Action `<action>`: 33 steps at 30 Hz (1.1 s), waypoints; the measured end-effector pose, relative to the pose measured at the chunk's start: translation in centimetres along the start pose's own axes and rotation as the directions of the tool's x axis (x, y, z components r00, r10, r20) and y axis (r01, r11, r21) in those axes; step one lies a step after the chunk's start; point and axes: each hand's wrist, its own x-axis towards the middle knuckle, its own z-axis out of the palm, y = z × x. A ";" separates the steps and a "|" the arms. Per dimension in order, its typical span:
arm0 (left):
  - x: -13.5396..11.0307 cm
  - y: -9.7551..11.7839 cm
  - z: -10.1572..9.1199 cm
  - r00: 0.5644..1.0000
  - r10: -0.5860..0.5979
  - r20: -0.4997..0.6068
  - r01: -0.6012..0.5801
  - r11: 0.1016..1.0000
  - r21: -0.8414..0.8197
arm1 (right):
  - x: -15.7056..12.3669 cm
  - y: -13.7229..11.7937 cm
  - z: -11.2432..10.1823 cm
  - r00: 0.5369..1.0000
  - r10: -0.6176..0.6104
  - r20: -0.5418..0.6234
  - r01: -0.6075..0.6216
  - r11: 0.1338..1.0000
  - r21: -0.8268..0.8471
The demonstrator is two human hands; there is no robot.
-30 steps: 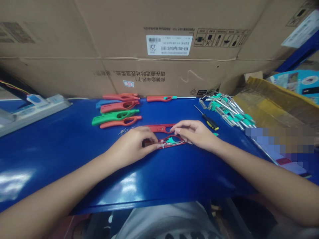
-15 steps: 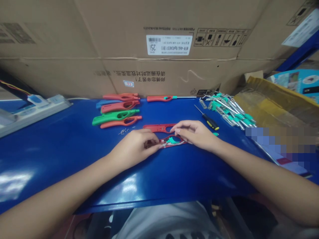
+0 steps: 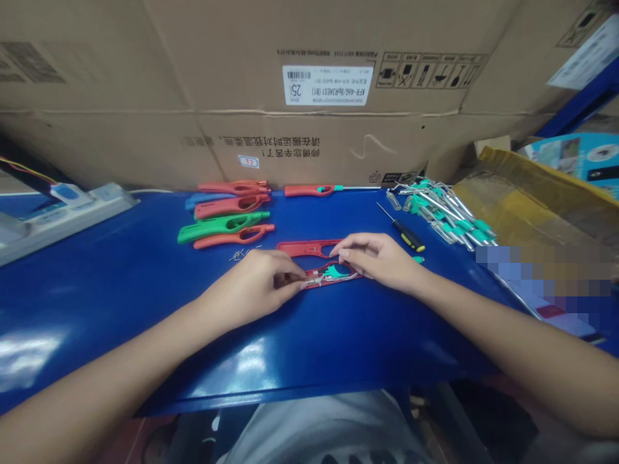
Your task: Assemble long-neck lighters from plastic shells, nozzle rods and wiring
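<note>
A red lighter half-shell point(image 3: 356, 273) lies open side up on the table, with a teal trigger point(image 3: 334, 271) and pale wires inside. My left hand point(image 3: 264, 280) is closed on its left end, thumb and fingers pinching there; that end is hidden by the fingers. At the other end, my right hand point(image 3: 380, 261) is closed on the shell's rim, the thumb and index finger bent together over the loop. Just behind lies a second red half-shell point(image 3: 302, 249), its right tip partly behind the right fingers.
Red, green and orange lighter shells point(image 3: 225, 225) lie at back left, near small screws point(image 3: 238, 255). An assembled red lighter point(image 3: 309, 191) lies by the cardboard point(image 3: 232, 84). A screwdriver point(image 3: 409, 236) and several metal-tube lighter inserts point(image 3: 449, 212) are at right. A power strip point(image 3: 109, 203) stands far left.
My left hand has slid slightly left along the shell, baring more of the parts beside its thumb. My right hand stays in place.
</note>
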 end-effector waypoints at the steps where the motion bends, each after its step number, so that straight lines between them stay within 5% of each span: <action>1: 0.0 0.0 0.0 1.000 -0.002 -0.004 0.002 1.000 0.002 | 0.0 0.0 0.0 1.000 0.000 0.000 0.000 1.000 0.002; 11: 0.1 0.1 -0.5 1.000 0.001 0.027 -0.002 1.000 0.015 | -0.1 0.0 0.0 1.000 0.007 0.001 -0.007 1.000 -0.001; 24: 0.3 -0.2 -0.5 0.983 -0.174 0.065 0.176 0.984 -0.029 | -0.1 0.0 0.0 1.000 0.003 0.013 -0.003 1.000 -0.010; 30: 0.3 -0.1 -0.4 0.997 -0.068 0.025 0.069 0.996 -0.057 | -0.1 0.1 0.0 0.999 -0.033 0.023 0.035 0.997 -0.065; 33: 0.4 -0.1 -0.3 0.999 -0.040 0.020 0.041 0.998 -0.040 | -0.6 0.0 0.1 0.988 -0.155 0.026 0.157 0.964 -0.213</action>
